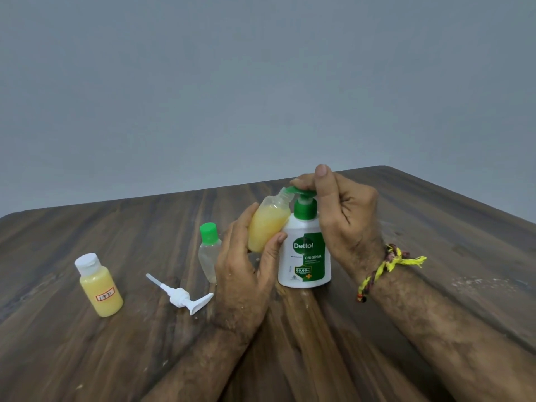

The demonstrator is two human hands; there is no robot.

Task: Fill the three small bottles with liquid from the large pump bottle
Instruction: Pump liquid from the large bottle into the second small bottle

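The large white pump bottle [304, 253] with a green pump head stands upright at the table's middle. My right hand [342, 216] rests on top of the pump head, fingers curled over it. My left hand [246, 265] grips a small uncapped bottle [268, 224], mostly full of yellow liquid, tilted with its mouth under the pump's spout. A clear small bottle [209, 250] with a green cap stands just left of my left hand. At the far left stands a small bottle [100, 285] full of yellow liquid, white-capped and labelled.
A loose white pump head [181, 295] with its tube lies on the dark wooden table [435, 227] between the two standing small bottles. The table's far edge meets a plain grey wall. A thread band circles my right wrist.
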